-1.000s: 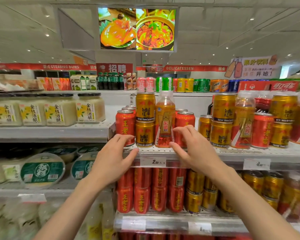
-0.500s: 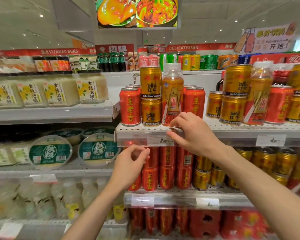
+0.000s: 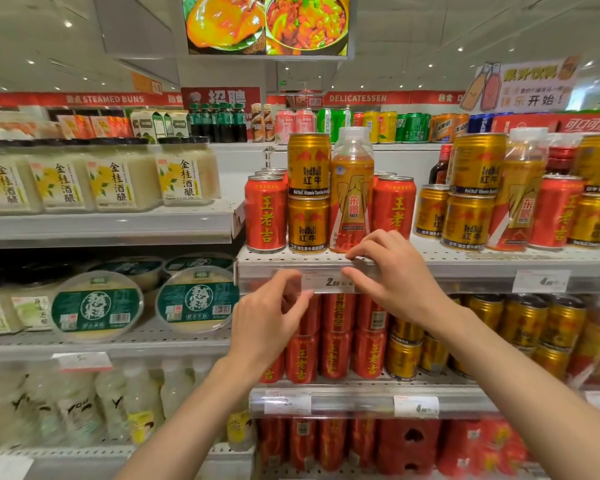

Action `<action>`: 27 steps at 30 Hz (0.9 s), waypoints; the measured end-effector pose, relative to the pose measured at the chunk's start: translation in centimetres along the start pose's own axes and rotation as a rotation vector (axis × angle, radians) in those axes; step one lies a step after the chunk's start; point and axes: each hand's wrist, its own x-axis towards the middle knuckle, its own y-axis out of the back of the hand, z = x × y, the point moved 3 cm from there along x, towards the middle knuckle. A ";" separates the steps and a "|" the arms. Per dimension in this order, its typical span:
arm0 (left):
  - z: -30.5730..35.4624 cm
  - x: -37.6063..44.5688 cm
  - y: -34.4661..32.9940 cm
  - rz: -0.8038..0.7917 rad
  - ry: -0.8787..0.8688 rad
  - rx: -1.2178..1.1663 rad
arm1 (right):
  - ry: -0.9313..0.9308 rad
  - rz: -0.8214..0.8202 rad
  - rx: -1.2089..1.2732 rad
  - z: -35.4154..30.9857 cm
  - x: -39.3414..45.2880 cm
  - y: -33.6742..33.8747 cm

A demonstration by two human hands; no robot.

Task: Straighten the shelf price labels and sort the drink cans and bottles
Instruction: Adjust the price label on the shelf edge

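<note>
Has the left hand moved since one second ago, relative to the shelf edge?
Yes. The left hand dropped from the shelf edge beside the red can to just below the price label.

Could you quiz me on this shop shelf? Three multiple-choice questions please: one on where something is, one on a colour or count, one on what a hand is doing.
1. Where is the price label that both hands work on?
A. on the shelf edge under the bottle
B. on the bottom shelf
C. on a jar lid

2. How many gold cans are stacked just left of the bottle?
A. one
B. two
C. four

3. What is the right hand doing?
A. lifting a can
B. hanging idle
C. pinching the shelf edge at the label

Answers: 1 A, the label sits right below the bottle. 2 B, one gold can stands on another. 3 C, its fingers lie on top, its thumb below; the left hand reaches the label's other end.
</note>
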 end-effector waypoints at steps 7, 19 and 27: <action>-0.4 2.0 0.2 -0.015 -0.093 0.032 | -0.056 0.031 0.040 -0.2 -0.3 -0.4; -1.5 2.0 0.2 -0.031 0.316 -0.194 | -0.129 0.059 0.080 -0.3 -0.5 -0.8; -1.1 1.9 0.3 -0.068 0.485 -0.390 | -0.104 0.049 0.161 -0.8 0.7 0.5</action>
